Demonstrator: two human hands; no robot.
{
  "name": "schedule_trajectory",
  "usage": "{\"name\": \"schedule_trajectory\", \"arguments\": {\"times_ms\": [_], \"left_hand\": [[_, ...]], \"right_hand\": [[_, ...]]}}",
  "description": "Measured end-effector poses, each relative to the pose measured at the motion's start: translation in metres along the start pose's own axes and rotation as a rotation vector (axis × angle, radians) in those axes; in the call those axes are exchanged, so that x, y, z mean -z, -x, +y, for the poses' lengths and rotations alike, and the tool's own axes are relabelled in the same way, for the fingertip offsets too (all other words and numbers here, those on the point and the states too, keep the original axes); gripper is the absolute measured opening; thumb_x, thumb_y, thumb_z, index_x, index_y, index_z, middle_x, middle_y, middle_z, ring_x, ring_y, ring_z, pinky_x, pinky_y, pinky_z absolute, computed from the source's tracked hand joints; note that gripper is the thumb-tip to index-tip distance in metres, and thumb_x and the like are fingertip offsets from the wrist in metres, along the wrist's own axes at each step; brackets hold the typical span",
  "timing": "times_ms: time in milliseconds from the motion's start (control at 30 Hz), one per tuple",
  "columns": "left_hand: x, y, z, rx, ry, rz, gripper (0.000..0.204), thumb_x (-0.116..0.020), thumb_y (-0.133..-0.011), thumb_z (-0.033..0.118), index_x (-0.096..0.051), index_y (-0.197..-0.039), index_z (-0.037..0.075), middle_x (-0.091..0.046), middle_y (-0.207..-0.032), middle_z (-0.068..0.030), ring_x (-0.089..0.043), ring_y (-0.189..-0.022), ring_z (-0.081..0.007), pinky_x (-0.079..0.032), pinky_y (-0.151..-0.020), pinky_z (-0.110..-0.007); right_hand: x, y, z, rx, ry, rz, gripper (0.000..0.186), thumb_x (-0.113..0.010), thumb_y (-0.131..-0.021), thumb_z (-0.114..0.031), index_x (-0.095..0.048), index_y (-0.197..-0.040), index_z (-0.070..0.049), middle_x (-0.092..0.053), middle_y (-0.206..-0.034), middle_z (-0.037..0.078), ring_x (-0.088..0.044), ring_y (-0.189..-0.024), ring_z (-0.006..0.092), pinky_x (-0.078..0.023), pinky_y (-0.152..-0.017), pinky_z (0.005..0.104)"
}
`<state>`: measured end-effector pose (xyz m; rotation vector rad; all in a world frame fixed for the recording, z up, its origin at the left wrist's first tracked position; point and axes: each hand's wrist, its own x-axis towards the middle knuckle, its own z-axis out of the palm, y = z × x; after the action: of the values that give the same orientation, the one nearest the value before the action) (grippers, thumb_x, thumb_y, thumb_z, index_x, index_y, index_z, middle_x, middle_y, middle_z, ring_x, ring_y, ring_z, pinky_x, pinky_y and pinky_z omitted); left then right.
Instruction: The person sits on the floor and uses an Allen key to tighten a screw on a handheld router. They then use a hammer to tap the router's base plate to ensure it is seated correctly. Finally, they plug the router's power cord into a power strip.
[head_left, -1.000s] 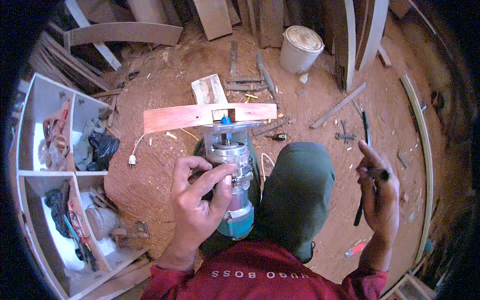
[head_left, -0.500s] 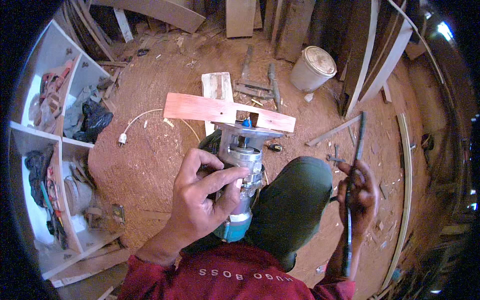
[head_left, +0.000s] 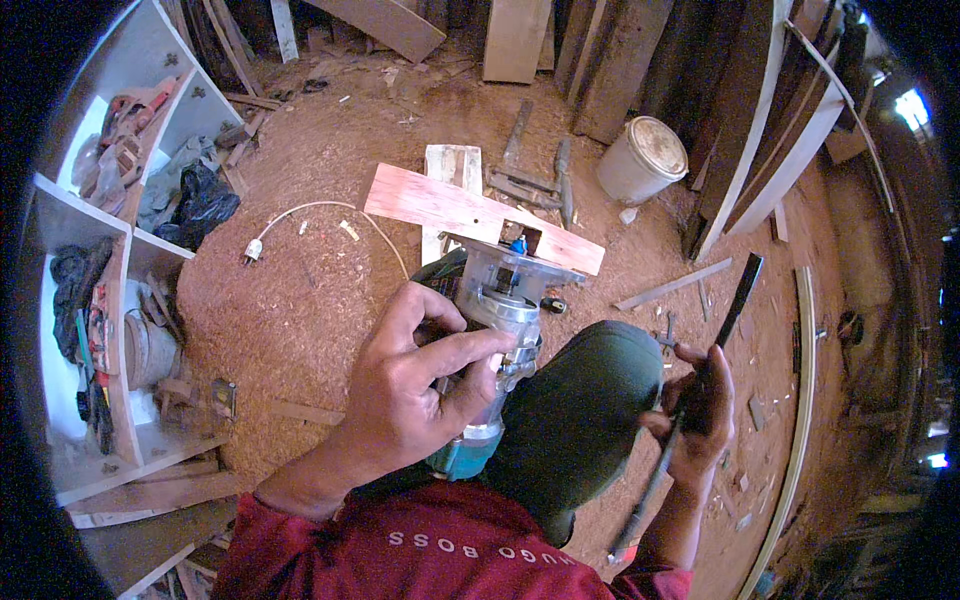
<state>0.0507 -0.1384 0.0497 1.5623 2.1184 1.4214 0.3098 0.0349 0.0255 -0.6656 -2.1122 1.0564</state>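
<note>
Holds a dark rod (head_left: 741, 297) in the right hand (head_left: 708, 412), with the router (head_left: 507, 314), long axis running forward toward the plank (head_left: 428, 203), just right of the nearer left hand (head_left: 405, 400), fingers bent narrow, grip hard to tell.

The view looks steeply down from the wearer's head, through the left of two fisheye cameras, over the red shirt (head_left: 430, 525) at the lower edge. The router (head_left: 512, 318) sits close below, near the middle; the floor (head_left: 280, 300) spreads beyond, and the shelf (head_left: 160, 243) at left bends toward the dark rim.
</note>
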Motion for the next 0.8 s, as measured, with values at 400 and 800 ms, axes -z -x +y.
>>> {"name": "schedule_trajectory", "arguments": {"times_ms": [400, 800], "left_hand": [[-0.001, -0.001, 0.003, -0.017, -0.015, 0.011, 0.026, -0.072, -0.076, 0.008, -0.075, -0.102, 0.011, -0.053, -0.088, -0.0091, -0.057, -0.077, -0.0220, -0.050, -0.066, -0.033], [-0.002, 0.000, -0.001, -0.010, -0.017, 0.013, 0.027, -0.072, -0.076, 0.008, -0.075, -0.103, 0.010, -0.052, -0.088, -0.0092, -0.057, -0.077, -0.0225, -0.051, -0.066, -0.034]], "right_hand": [[0.002, -0.040, -0.047, 0.196, 0.076, -0.288, 0.027, -0.086, -0.061, -0.008, -0.075, -0.084, 0.000, -0.066, -0.076, 0.011, -0.065, -0.069, 0.0224, -0.050, -0.061, 0.0316], [0.006, -0.058, -0.045, 0.284, 0.117, -0.361, 0.029, -0.085, -0.063, -0.006, -0.075, -0.090, -0.002, -0.066, -0.078, 0.010, -0.065, -0.070, 0.0213, -0.051, -0.063, 0.0323]]}}
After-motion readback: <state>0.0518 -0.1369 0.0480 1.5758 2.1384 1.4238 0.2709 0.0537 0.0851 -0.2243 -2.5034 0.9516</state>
